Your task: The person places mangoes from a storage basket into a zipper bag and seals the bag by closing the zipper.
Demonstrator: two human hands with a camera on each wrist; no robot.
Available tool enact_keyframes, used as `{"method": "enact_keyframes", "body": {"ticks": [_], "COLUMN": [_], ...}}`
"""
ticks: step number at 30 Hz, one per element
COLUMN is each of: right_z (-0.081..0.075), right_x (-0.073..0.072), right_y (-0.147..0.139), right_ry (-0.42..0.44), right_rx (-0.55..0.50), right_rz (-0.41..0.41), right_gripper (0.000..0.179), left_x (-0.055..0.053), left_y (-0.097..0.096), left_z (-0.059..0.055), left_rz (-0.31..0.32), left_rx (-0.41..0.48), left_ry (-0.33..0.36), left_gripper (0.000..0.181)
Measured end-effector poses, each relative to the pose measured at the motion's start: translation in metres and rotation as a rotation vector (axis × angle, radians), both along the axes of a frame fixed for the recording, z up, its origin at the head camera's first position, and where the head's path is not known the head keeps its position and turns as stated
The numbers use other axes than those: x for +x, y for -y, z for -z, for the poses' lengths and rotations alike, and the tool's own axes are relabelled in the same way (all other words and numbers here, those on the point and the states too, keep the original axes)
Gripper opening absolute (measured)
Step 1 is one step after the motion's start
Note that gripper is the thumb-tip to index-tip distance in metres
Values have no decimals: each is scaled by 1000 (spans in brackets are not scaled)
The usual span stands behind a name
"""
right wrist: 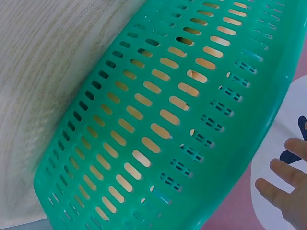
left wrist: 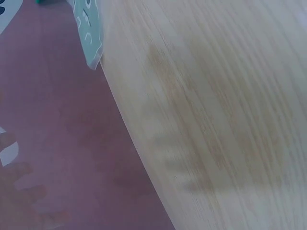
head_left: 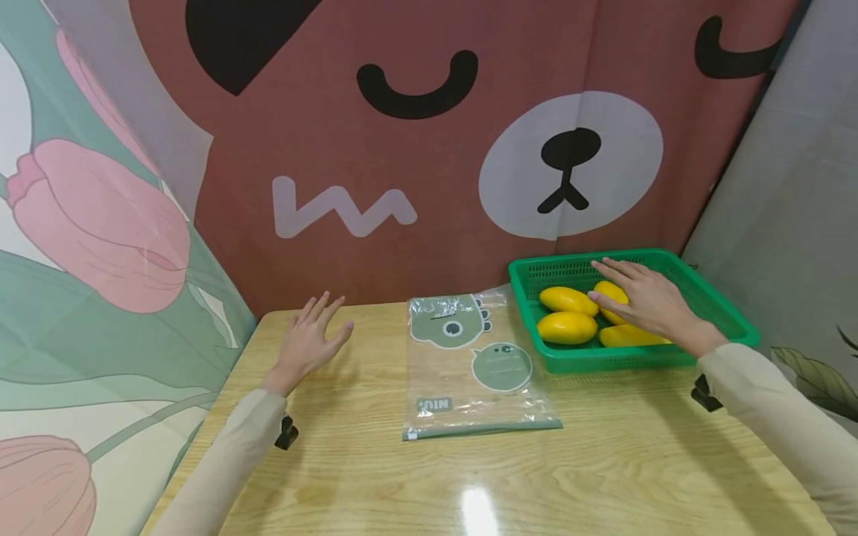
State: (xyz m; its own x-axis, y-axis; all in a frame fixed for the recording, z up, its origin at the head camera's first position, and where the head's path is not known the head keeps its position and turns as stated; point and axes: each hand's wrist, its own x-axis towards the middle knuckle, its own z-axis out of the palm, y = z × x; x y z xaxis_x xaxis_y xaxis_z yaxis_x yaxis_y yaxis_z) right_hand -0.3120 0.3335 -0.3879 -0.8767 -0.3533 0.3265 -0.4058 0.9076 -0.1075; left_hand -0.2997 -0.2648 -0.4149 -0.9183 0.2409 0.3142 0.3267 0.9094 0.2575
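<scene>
A bear-print curtain hangs beyond both hands, behind a wooden tabletop. The right hand — fingers extended, holding nothing — is over a green basket. Yellow mangoes in it lie beneath and just left of that hand, the left pair's long axes roughly sideways. The left hand, spread and empty, is farther off. Between the hands, a plastic bag lies flat, its long axis running toward the curtain.
</scene>
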Motion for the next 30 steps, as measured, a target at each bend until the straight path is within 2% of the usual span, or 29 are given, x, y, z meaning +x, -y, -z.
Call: {"method": "enact_keyframes", "body": {"ticks": [8,13,21,30], "right_z": [2,4,2,0], "right_x": [1,0,1,0], "right_y": [1,2,3,8], "right_ry": [38,57,122,134], "right_rx": [-40,-57,-57,-80], "right_rz": [-33,-56,-54,-96], "right_gripper": [69,69,68,65], "left_x": [4,6,10,15], "left_y": [-3,-5,-9,-13], "left_z": [0,3,4,3], "left_rz": [28,66,84,109], "left_rx": [-1,2,39,81], "left_ry": [11,-15,-24,-42], "left_gripper": [69,67,66,62]}}
